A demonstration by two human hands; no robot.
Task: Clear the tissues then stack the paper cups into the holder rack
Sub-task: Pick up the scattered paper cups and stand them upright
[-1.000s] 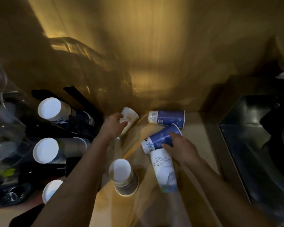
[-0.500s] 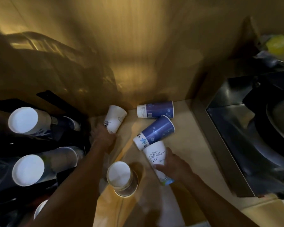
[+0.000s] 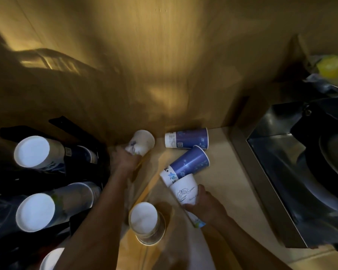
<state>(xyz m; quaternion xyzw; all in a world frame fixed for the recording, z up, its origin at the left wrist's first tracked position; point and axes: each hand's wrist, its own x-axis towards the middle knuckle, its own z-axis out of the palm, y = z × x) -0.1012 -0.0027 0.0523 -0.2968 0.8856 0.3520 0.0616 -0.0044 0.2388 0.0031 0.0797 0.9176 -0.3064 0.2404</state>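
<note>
My left hand point(image 3: 125, 159) grips a small white paper cup point(image 3: 141, 142) near the wall, its mouth tilted up. My right hand point(image 3: 205, 206) is closed around a white cup with a blue line drawing point(image 3: 184, 192), which lies on the counter. Two blue cups lie on their sides: one point(image 3: 186, 140) against the wall, one point(image 3: 186, 165) touching the white cup. An upside-down white cup stack point(image 3: 145, 221) stands between my arms. The black holder rack point(image 3: 82, 172) at left carries cup stacks point(image 3: 32, 152) point(image 3: 36, 211) lying bottom-out.
A wooden wall rises straight behind the counter point(image 3: 232, 191). A steel sink point(image 3: 300, 172) with dark items fills the right side. Something yellow point(image 3: 333, 68) sits at the upper right. Another cup bottom point(image 3: 51, 259) shows at the lower left edge.
My right hand slid off the slanted blue cup and closed on the white line-drawing cup below it. My left hand tightened on the small white cup and raised it slightly.
</note>
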